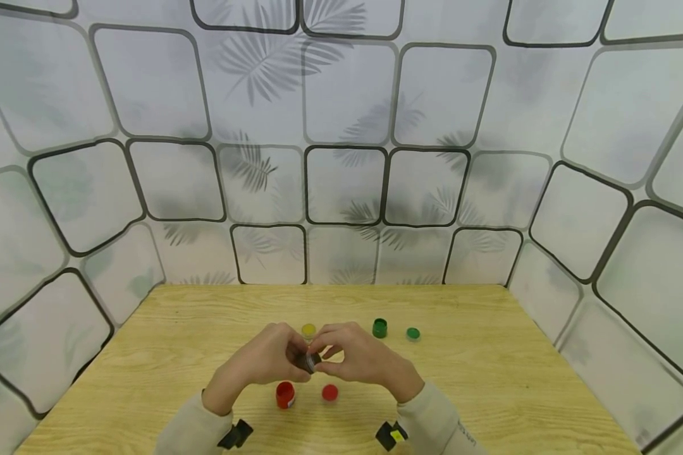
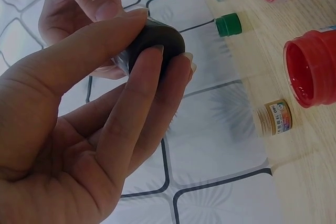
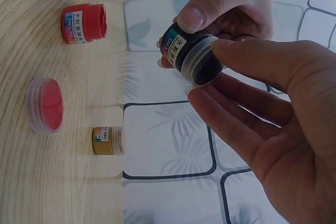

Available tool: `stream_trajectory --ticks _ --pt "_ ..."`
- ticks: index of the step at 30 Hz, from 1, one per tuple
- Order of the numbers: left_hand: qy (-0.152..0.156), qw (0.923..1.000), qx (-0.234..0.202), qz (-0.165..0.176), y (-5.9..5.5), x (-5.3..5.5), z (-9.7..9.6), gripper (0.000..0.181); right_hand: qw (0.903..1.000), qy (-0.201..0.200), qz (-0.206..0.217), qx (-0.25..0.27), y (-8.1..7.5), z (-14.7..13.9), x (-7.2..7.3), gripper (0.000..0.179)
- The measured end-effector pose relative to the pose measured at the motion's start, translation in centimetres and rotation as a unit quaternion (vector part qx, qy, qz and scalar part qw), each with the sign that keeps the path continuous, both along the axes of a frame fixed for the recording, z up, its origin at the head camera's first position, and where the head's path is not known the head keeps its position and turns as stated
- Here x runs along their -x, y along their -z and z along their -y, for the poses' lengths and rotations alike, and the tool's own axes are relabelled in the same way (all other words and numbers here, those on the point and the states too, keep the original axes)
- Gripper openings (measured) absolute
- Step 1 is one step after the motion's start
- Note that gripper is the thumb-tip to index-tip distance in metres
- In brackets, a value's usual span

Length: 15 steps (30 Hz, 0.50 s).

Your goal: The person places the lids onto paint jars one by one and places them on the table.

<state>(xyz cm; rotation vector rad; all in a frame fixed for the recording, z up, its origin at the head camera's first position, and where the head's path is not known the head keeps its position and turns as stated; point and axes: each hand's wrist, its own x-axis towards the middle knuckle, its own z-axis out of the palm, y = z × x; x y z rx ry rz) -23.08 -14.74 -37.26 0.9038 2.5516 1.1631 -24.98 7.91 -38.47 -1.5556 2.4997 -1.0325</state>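
A pale curtain [image 1: 347,95] patterned with rounded frames and grey leaves surrounds a wood-look table [image 1: 205,309], above which a person's two hands meet. Between them, held up off the table, is a small black jar [image 3: 177,49] with its clear ribbed lid [image 3: 195,62] on. The left hand [image 1: 267,357] grips the jar's body with thumb and fingers, while the right hand [image 1: 355,354] pinches the lid's edge between thumb and fingertips; whether the lid is being loosened or tightened cannot be told. Just beyond the meeting hands stands a yellow jar [image 3: 103,140], which also appears capped. Nearer the person than the left hand, a red jar [image 1: 285,396] lies open, its mouth uncovered, with its red lid [image 1: 329,393] set apart on the table, below the right hand's fingers. Beyond the right hand a green jar [image 1: 379,328] is likewise uncapped, its green lid [image 1: 413,333] near it, farther to the right. So, judging by how things lie, two of the four jars are open with lids laid aside, while the black one in hand and the yellow one remain covered.
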Motion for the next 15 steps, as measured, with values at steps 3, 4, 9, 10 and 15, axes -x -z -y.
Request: stream_trajectory --ticks 3,4,9,10,15 --pt "0.001 1.0 0.0 -0.002 -0.04 -0.06 0.0 0.014 1.0 0.002 0.005 0.0 0.0 0.02 0.0 0.019" --pt "0.001 1.0 0.0 -0.002 -0.03 -0.09 0.0 0.015 1.0 0.002 0.007 0.0 0.0 0.03 -0.01 0.019" --pt "0.0 1.0 0.0 -0.004 0.07 -0.18 0.01 0.015 0.9998 0.003 0.019 -0.004 0.04 0.07 -0.06 0.019" --pt "-0.001 1.0 0.0 -0.002 0.08 -0.19 0.02 0.016 0.9998 0.002 0.019 -0.003 0.04 0.07 -0.06 0.019" --pt "0.003 1.0 0.002 -0.006 -0.11 -0.05 0.01 0.014 1.0 -0.008 0.003 0.004 -0.08 0.05 0.13 0.019"
